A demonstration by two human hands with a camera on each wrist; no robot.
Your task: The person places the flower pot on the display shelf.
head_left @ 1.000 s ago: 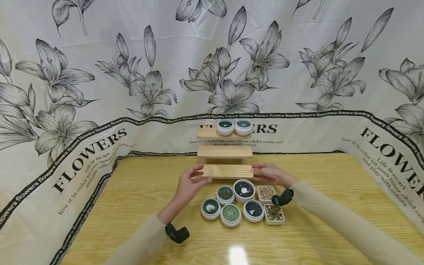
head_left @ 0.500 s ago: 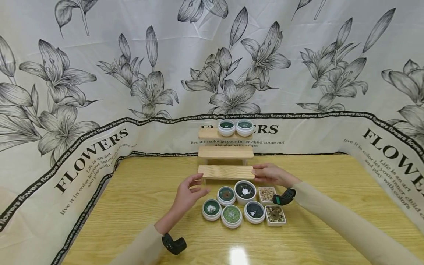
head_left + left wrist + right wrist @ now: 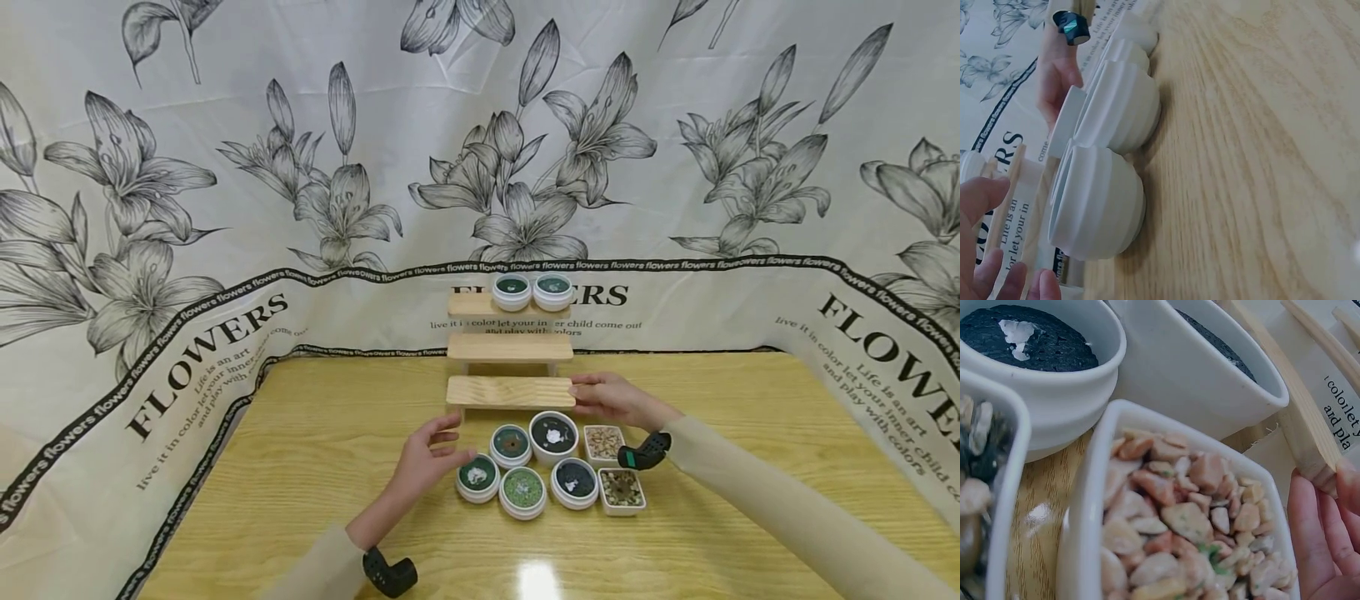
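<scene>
A three-tier wooden display stand (image 3: 510, 391) stands at the back of the table. At its lowest shelf, my right hand (image 3: 611, 398) pinches the right end; the right wrist view has thumb and fingers at that wooden corner (image 3: 1316, 469). My left hand (image 3: 427, 457) holds nothing, its fingers spread loosely in front of the shelf's left end. The thumb of that hand overlaps the rim of a white round pot with dark green filling (image 3: 477, 473) in the head view. Two white pots sit on the top shelf, one of them dark green inside (image 3: 512, 289).
Before the stand cluster more white pots: light green (image 3: 522, 489), teal (image 3: 511, 443), black (image 3: 553, 433) and dark blue-grey (image 3: 575, 479). Two square dishes of pebbles (image 3: 604, 442) stand at their right. A flower-printed cloth (image 3: 345, 208) hangs behind the wooden table (image 3: 315, 417).
My left hand has let go of the lowest shelf's left end and drawn back toward the front and left. The right hand stays at the shelf's right end.
</scene>
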